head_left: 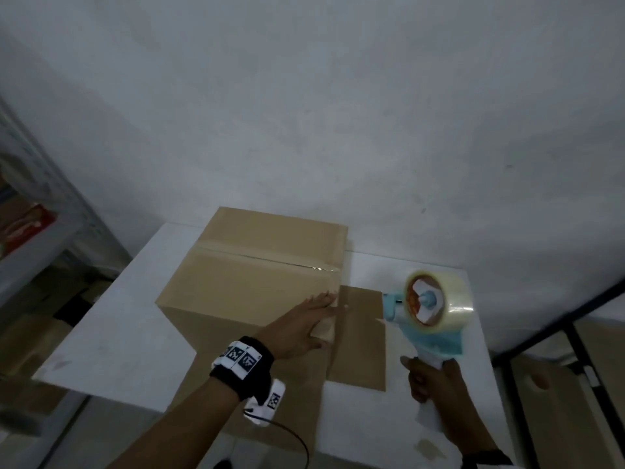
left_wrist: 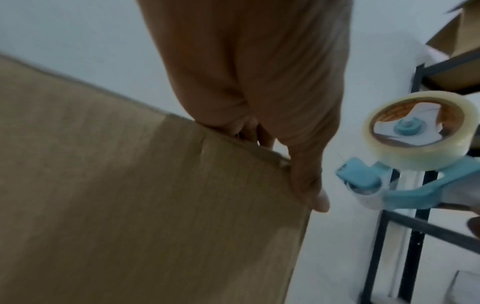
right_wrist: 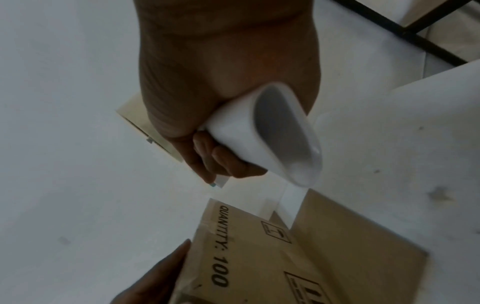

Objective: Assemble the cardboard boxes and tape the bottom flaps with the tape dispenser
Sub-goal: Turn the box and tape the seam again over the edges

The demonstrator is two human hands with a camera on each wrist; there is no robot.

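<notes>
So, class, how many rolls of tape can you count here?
1: the clear tape roll sits on the blue tape dispenser gripped by the right hand, right of the cardboard box. The blurred shelves may hide more.

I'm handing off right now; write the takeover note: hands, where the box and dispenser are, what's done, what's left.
Left hand: flat, fingers straight, pressing the near right corner of the cardboard box.
Right hand: grips the white handle of the tape dispenser, held in the air right of the box, not touching it.
Box stands on the white table, flaps closed on top; a flat cardboard sheet lies beside it.
Done: box assembled, clear tape along the centre seam.
Left: probably press the tape end down over the right edge, set this box aside, then assemble the next one.
</notes>
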